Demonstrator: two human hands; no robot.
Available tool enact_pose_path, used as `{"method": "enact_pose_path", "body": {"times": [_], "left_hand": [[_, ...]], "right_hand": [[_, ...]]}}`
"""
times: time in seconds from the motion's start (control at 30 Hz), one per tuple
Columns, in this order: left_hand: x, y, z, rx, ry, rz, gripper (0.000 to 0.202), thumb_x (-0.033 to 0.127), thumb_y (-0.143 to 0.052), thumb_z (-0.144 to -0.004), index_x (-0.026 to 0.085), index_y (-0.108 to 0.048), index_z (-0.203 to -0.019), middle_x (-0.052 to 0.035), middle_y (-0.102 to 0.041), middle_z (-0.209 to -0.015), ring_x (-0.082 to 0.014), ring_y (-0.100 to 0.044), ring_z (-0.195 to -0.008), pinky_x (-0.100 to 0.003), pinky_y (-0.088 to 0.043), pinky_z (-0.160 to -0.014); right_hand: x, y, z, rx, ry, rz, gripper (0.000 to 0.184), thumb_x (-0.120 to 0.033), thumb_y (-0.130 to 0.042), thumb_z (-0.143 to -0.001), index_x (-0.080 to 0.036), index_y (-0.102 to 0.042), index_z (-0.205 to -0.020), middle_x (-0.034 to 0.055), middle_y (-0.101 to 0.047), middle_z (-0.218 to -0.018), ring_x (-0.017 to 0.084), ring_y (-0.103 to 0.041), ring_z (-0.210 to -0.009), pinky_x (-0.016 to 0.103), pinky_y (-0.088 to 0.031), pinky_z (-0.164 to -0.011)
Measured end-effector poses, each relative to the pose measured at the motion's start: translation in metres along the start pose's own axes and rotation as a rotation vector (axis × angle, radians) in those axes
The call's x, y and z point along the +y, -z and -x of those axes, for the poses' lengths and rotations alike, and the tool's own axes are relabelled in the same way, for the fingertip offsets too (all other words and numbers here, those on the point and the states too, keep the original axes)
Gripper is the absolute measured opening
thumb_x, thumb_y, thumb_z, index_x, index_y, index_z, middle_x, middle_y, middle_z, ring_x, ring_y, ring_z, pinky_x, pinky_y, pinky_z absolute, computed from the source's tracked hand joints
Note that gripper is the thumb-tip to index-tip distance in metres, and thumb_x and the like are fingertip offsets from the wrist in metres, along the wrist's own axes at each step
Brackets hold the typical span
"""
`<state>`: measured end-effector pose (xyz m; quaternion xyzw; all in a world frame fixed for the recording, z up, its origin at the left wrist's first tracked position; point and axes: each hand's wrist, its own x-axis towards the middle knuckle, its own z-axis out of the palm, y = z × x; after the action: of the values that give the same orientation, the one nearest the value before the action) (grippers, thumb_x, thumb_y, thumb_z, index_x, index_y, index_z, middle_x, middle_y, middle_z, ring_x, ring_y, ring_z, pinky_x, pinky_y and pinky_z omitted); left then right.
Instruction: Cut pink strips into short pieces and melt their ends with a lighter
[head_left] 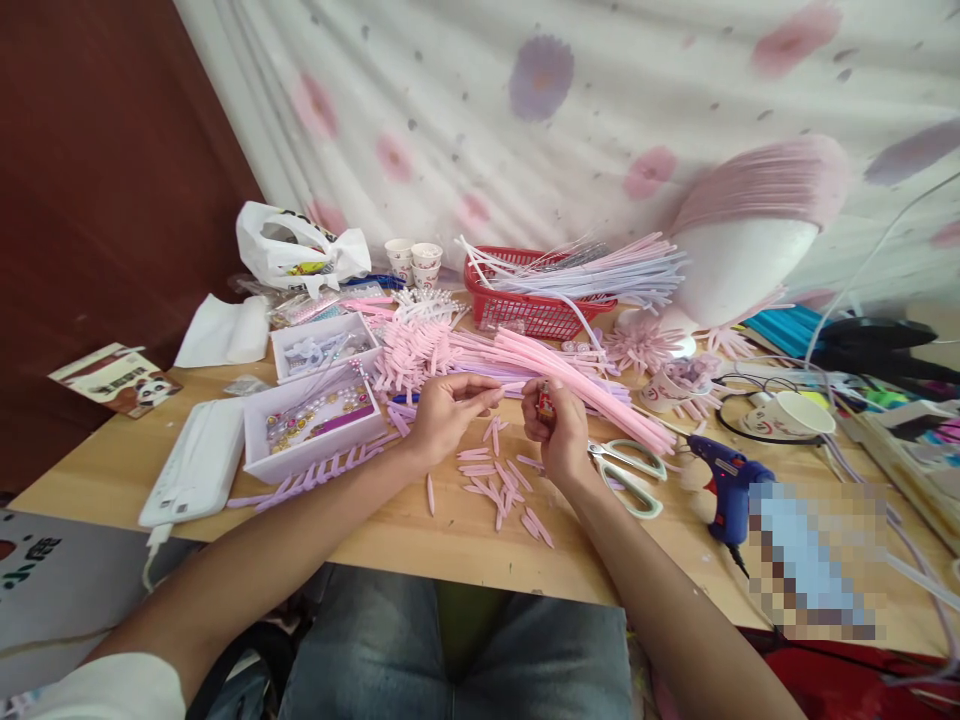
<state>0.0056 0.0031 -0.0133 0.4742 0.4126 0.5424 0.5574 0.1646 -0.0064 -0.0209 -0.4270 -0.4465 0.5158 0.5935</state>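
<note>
My left hand (pixel 444 412) hovers over the wooden table (pixel 450 540) with its fingers pinched on a thin pale strip that runs toward my right hand. My right hand (pixel 556 425) is closed around a small red object, possibly a lighter. Below both hands lies a scatter of short pink pointed pieces (pixel 499 485). A long bundle of pink pipe-cleaner stems (pixel 585 385) runs just behind the hands.
White-handled scissors (pixel 628 470) and a blue glue gun (pixel 727 485) lie right of my right hand. White trays of beads (pixel 315 415) and a power bank (pixel 196 460) sit to the left. A red basket (pixel 525 310) holds more stems at the back. Cups (pixel 787 415) stand right.
</note>
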Motion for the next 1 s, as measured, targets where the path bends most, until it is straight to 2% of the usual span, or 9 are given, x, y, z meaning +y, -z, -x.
{"method": "enact_pose_path", "body": {"times": [0.07, 0.13, 0.33, 0.47, 0.53, 0.67, 0.83, 1.0], "left_hand": [[0.000, 0.000, 0.000, -0.003, 0.024, 0.016, 0.035, 0.045, -0.089, -0.061, 0.018, -0.080, -0.082, -0.0040, -0.075, -0.075, -0.0146, -0.068, -0.069, -0.027, -0.057, -0.069], [0.000, 0.000, 0.000, -0.005, 0.042, 0.027, 0.036, 0.045, -0.090, -0.061, 0.018, -0.080, -0.082, -0.0044, -0.076, -0.075, -0.0149, -0.068, -0.069, -0.028, -0.057, -0.070], [0.002, -0.001, 0.000, -0.018, 0.062, 0.071, 0.038, 0.045, -0.090, -0.060, 0.016, -0.080, -0.081, -0.0046, -0.075, -0.073, -0.0141, -0.068, -0.066, -0.028, -0.057, -0.068], [0.003, -0.001, 0.000, 0.007, 0.029, 0.064, 0.037, 0.045, -0.089, -0.061, 0.016, -0.079, -0.081, -0.0043, -0.075, -0.074, -0.0143, -0.068, -0.067, -0.027, -0.057, -0.065], [0.004, 0.000, -0.001, 0.021, 0.025, 0.068, 0.036, 0.045, -0.089, -0.061, 0.016, -0.078, -0.080, -0.0047, -0.075, -0.074, -0.0146, -0.068, -0.068, -0.027, -0.057, -0.066], [0.004, 0.000, -0.002, 0.033, 0.025, 0.083, 0.037, 0.044, -0.089, -0.060, 0.016, -0.078, -0.079, -0.0049, -0.075, -0.076, -0.0147, -0.068, -0.070, -0.027, -0.057, -0.067], [0.004, -0.001, -0.001, 0.062, -0.010, 0.070, 0.034, 0.041, -0.090, -0.058, 0.016, -0.078, -0.077, -0.0041, -0.074, -0.079, -0.0139, -0.066, -0.073, -0.025, -0.057, -0.065], [0.002, -0.002, -0.002, 0.056, -0.044, 0.057, 0.032, 0.039, -0.092, -0.056, 0.017, -0.078, -0.073, -0.0028, -0.072, -0.076, -0.0130, -0.064, -0.070, -0.024, -0.056, -0.063]], "right_hand": [[0.002, 0.001, 0.000, 0.014, 0.089, 0.031, 0.035, -0.053, -0.069, -0.082, -0.019, -0.065, -0.090, -0.0047, -0.044, -0.066, 0.006, -0.025, -0.047, 0.023, -0.019, -0.042], [0.003, 0.002, 0.000, 0.035, 0.142, 0.088, 0.033, -0.049, -0.073, -0.082, -0.020, -0.067, -0.095, -0.0048, -0.046, -0.067, 0.007, -0.027, -0.048, 0.023, -0.023, -0.043], [0.005, 0.002, 0.001, 0.053, 0.196, 0.258, 0.034, -0.050, -0.073, -0.083, -0.018, -0.063, -0.076, -0.0048, -0.044, -0.058, 0.009, -0.033, -0.049, 0.025, -0.027, -0.046], [0.004, 0.002, 0.001, 0.094, 0.200, 0.240, 0.038, -0.053, -0.073, -0.083, -0.019, -0.059, -0.074, -0.0042, -0.045, -0.059, 0.009, -0.035, -0.050, 0.025, -0.028, -0.047], [0.002, 0.001, 0.000, 0.120, 0.154, 0.151, 0.041, -0.058, -0.069, -0.083, -0.020, -0.058, -0.075, -0.0040, -0.045, -0.061, 0.008, -0.031, -0.048, 0.025, -0.024, -0.045], [-0.002, -0.001, 0.001, 0.082, -0.042, -0.009, 0.052, -0.070, -0.048, -0.087, -0.020, -0.053, -0.069, -0.0034, -0.040, -0.058, 0.008, -0.021, -0.045, 0.025, -0.013, -0.042], [-0.006, -0.004, 0.005, -0.040, -0.239, -0.028, 0.041, -0.053, -0.049, -0.084, -0.020, -0.049, -0.060, -0.0044, -0.033, -0.051, 0.007, -0.017, -0.042, 0.024, -0.009, -0.041], [-0.009, -0.003, 0.004, -0.030, -0.258, -0.035, 0.033, -0.045, -0.050, -0.079, -0.020, -0.049, -0.057, -0.0046, -0.031, -0.049, 0.007, -0.015, -0.043, 0.023, -0.010, -0.040]]}}
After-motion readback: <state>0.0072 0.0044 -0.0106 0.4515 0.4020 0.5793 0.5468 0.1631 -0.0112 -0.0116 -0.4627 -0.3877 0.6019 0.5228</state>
